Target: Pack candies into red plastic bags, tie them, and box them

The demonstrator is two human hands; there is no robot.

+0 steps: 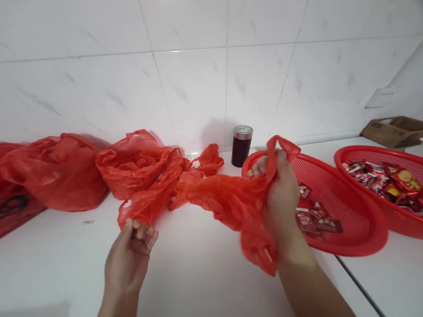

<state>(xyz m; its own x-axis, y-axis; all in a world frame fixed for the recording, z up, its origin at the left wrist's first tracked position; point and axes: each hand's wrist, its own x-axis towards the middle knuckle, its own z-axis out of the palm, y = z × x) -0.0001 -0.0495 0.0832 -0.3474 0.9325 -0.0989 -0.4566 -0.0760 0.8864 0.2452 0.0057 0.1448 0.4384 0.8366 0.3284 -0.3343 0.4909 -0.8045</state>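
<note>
A crumpled red plastic bag (222,195) stretches across the middle of the white table. My right hand (279,187) is closed on its right end, with a loop of plastic rising above the fingers and a loose part hanging beside the wrist. At the lower left, my left hand (131,253) pinches the edge of red plastic (144,205) between thumb and fingers. Whether both hands hold one and the same bag I cannot tell, since the folds run together. Behind my right hand stands a red perforated basket (351,215) with several small wrapped packets (316,218) in it.
Full red bags (66,172) line the left by the tiled wall (193,90). A dark cup (241,148) with a silver top stands near the wall. On the right are a second red basket (393,225) of wrapped sweets (401,185) and a brown cardboard box (396,133).
</note>
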